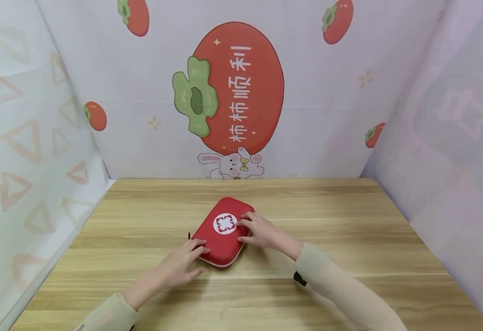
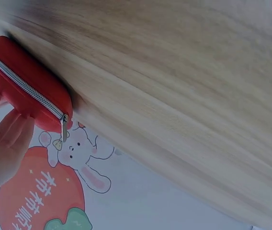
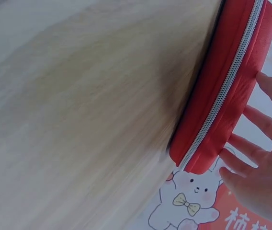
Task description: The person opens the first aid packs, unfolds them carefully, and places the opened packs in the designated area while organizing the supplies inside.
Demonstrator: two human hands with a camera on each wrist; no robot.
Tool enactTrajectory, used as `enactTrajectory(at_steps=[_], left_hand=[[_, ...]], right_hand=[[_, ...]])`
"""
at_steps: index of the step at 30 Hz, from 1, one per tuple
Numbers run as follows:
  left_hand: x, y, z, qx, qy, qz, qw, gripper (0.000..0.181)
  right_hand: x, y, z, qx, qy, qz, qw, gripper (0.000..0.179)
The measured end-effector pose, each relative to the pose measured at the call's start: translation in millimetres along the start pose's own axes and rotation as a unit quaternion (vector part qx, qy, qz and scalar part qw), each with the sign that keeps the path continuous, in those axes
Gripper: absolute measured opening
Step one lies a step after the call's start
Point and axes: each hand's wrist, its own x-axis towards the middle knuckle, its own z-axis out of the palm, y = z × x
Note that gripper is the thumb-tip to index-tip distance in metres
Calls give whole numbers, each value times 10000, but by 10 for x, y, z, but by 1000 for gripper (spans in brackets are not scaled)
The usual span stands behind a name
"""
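Note:
A red zippered first-aid case [image 1: 214, 247] lies flat and at a slant on the table, with a white round emblem [image 1: 225, 224] on its lid. At its near left corner, the fingertips of my left hand [image 1: 179, 265] rest on the lid, the thumb spread apart. My right hand [image 1: 263, 230] touches the case's right side and lid with loosely extended fingers. A silver zipper [image 3: 222, 96] runs round the side in the right wrist view; its metal pull [image 2: 64, 127] hangs at one end in the left wrist view.
The wooden table [image 1: 328, 216] ends at a cloth backdrop [image 1: 315, 138] printed with persimmons and a rabbit. Cloth walls rise at the left [image 1: 30, 151] and right [image 1: 444, 151]. A small black item [image 1: 299, 278] shows under the right sleeve.

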Motion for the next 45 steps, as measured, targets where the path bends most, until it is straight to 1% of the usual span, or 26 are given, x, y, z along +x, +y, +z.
enactTrajectory(at_steps=[4, 9, 17, 21, 24, 29, 33, 37, 41, 43, 45], left_hand=[[40, 48, 33, -79, 215, 309, 9993, 31], [91, 107, 82, 14, 537, 682, 9962, 22], [155, 202, 144, -62, 733, 1107, 9911, 20], [188, 241, 167, -11, 835, 1260, 9885, 21], [213, 265, 190, -16, 802, 1294, 9883, 20], [226, 295, 231, -66, 775, 1325, 9881, 20], [218, 323, 250, -87, 816, 1336, 9876, 20], [218, 343, 233, -166, 701, 1286, 9891, 19], [228, 320, 179, -423, 559, 1307, 9889, 18], [230, 287, 147, -606, 524, 1235, 9891, 18], [228, 243, 114, -785, 501, 1043, 9902, 19]], right_hand=[[-113, 15, -16, -19, 38, -87, 10000, 40], [-241, 25, -41, -118, 7, -159, 9998, 41], [-466, 45, -69, -249, 34, -219, 9994, 41], [-577, 54, -76, -441, 52, -233, 9987, 42], [-657, 57, -73, -570, 63, -251, 9980, 43], [-763, 57, -56, -663, 211, -391, 9968, 44], [-803, 70, -29, -688, 427, -538, 9953, 44], [-826, 78, -13, -764, 608, -656, 9931, 44], [-846, 71, -18, -694, 607, -657, 9936, 45], [-855, 68, -23, -646, 548, -621, 9945, 46], [-859, 68, -31, -631, 494, -602, 9950, 50]])
